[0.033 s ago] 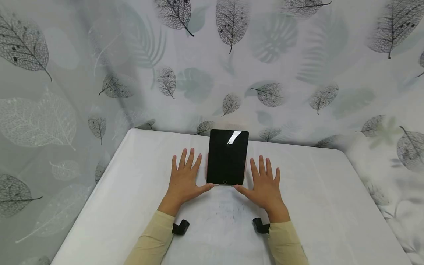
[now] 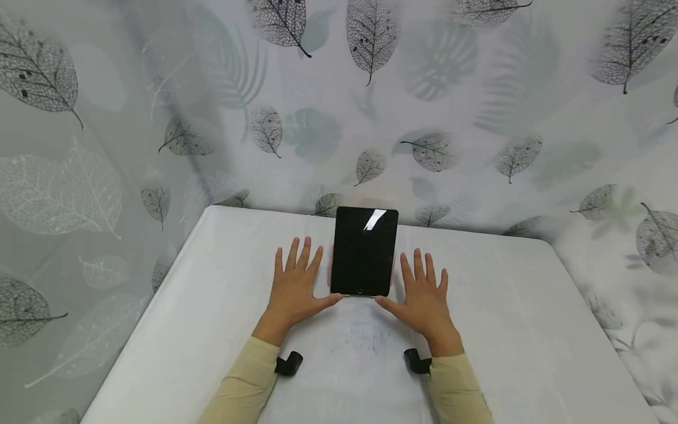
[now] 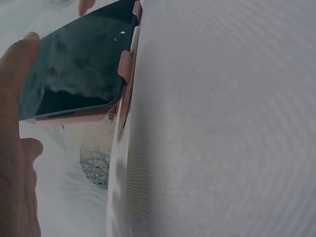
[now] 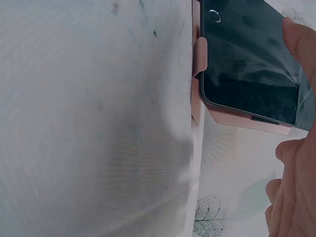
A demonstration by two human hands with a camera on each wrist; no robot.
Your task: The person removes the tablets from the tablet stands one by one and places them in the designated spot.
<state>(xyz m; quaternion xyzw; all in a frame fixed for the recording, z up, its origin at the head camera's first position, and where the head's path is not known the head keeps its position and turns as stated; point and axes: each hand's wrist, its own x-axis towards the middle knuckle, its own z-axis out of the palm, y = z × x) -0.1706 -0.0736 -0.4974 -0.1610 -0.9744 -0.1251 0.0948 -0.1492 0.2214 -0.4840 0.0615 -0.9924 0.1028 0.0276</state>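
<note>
Left hand [image 2: 298, 293] and right hand [image 2: 424, 299] flank the pink stand [image 4: 237, 120], both spread wide, gripping nothing; the tablet [image 2: 364, 253] leans on that stand. It should prove stiff, light, slick and fragile, best held by its side edges above the stand's lips [image 3: 126, 68]. Tabletop [image 2: 503, 318] gives room on either side of the stand, its far edge behind.

1. Black on the tablet [image 2: 362, 259], broken by a white glare streak [image 2: 375, 219].
2. Pale pink on the holder [image 3: 125, 66].
3. White over the table [image 2: 508, 330], dark-specked.
4. Pale grey on the backdrop [image 2: 328, 168], printed with black, white and grey-green leaves [image 2: 434, 151].
5. Pale yellow on both sleeves [image 2: 238, 383].
6. Black on the wrist cameras [image 2: 288, 364].
</note>
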